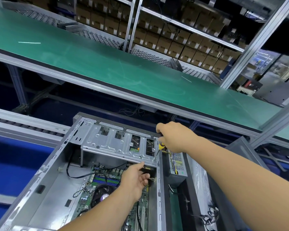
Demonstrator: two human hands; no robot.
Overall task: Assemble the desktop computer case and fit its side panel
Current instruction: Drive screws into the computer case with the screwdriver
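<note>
Fingers (159, 130) of the right hand (172, 136) are curled round the black-and-yellow handle of a screwdriver (158, 148); most of the handle is hidden inside the fist. Its shaft slants down and left, the tip at a screw on the near right corner of the drive cage (117, 144). Whether the tip is seated in the screw head cannot be made out.

Left hand (134, 178) reaches into the computer case (45, 165) just below the cage's front edge. Index finger extended toward the cage lip, the other fingers loosely bent with nothing visibly held. Fingertip contact with the cage cannot be confirmed. A small pale item beside the fingertips is too blurred to identify.

Case lies open side up at the near edge of the view, its lower end cut off by the frame. Motherboard (97, 184) partly covered by the left forearm; the fan (101, 193) is partly visible.

Power supply (177, 164) sits just right of the case wall, its wires running up under the right hand. A grey panel (240, 147) stands further right, largely hidden behind the right forearm.

Green bench (107, 64) runs behind the case, with shelves of cardboard boxes (173, 40) beyond.
</note>
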